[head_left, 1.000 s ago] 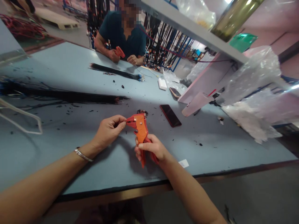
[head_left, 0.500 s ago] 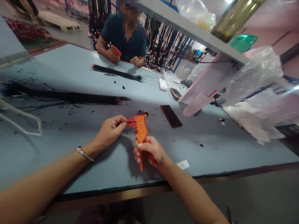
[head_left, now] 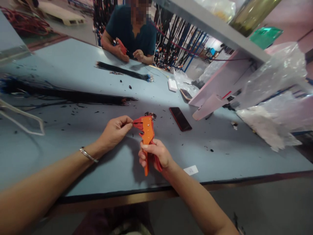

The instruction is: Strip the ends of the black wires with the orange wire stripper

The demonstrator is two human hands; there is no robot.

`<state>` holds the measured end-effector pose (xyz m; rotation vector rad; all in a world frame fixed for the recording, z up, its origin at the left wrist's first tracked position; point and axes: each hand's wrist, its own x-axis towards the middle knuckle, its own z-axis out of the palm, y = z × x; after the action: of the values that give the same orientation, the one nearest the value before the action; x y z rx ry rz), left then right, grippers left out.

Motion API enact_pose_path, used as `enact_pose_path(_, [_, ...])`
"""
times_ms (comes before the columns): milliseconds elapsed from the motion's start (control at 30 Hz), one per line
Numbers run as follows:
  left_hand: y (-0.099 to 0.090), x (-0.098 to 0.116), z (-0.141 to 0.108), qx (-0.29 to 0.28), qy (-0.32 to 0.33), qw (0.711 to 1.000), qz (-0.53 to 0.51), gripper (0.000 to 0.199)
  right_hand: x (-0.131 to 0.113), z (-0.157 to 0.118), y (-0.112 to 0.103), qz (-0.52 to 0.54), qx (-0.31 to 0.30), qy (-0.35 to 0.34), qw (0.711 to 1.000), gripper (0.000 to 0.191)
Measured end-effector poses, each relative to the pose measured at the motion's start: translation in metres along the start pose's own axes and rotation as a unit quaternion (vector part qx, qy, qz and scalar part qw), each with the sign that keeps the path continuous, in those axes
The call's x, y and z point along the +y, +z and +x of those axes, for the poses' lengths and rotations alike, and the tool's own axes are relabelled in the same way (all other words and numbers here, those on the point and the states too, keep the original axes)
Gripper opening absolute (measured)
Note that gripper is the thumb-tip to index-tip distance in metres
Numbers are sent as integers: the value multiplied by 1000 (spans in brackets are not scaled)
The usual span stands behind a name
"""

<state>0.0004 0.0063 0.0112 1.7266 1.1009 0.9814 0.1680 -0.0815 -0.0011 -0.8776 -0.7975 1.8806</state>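
Observation:
My right hand is wrapped around the handles of an orange and red wire stripper, held upright above the table with its jaws facing left. The thumb lies across the orange handle. My left hand is closed in a pinch right at the jaws. A thin dark wire seems to run from those fingertips into the jaws; most of it is hidden. Behind the tool's head lies a small heap of dark scraps. To the left stretches a long bundle of black wires.
A shorter wire bundle lies farther back, before a co-worker holding a red tool. A phone, a white box and a paper label are on the right. A bent white frame stands at left; a shelf panel rises at right.
The view has tilted slightly downward. My hands keep nearly the same hold on the stripper and wire. Across the table, the co-worker's free hand has lifted and moved toward the red tool.

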Motion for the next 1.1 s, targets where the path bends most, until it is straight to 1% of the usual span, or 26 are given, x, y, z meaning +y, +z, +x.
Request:
enact_pose_path(133, [0,1,0,-5,-1,1000,2,20,0,0,1,15,-8,-2,1000,29])
enact_pose_path(300, [-3,5,-1,-9,8,999,30,21,1,0,-1,11,-16,4,1000,31])
enact_pose_path(467, [-5,5,-2,15,29,998,52,23,-4,2,-4,-25,-38,4,999,34])
enact_pose_path(633, [-6,6,-4,29,46,996,69,23,-8,0,-7,-17,-69,12,997,37])
enact_pose_path(733, [-6,7,-4,26,48,997,62,22,-9,-1,-8,-19,-80,12,997,38])
enact_pose_path(933, [-6,5,-4,23,35,998,42,22,-7,-2,-8,-31,-78,1,997,38])
enact_pose_path(1100, [-4,2,-4,21,16,1000,-14,23,-7,-3,-6,-36,-70,-10,997,37])
